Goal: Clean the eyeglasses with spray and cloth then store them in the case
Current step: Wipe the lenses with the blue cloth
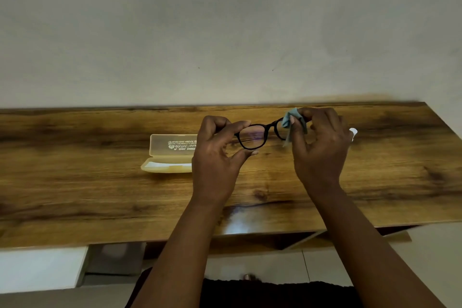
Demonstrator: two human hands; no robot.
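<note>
Black-framed eyeglasses [260, 135] hang above the wooden table between both hands. My left hand [220, 155] pinches the rim of the left lens between thumb and fingers. My right hand [322, 147] presses a small light-blue cloth [291, 124] around the right lens, which is mostly hidden by the cloth. A translucent yellowish glasses case [170, 155] lies open on the table to the left, its lid tipped back, partly hidden behind my left hand. A small white object [353, 132] peeks out behind my right hand; I cannot tell whether it is the spray bottle.
The wooden table [100, 195] runs across the view against a plain grey wall [225, 32]. Its right end stops near the frame's edge. Below the front edge are a white surface [40, 267] and a tiled floor.
</note>
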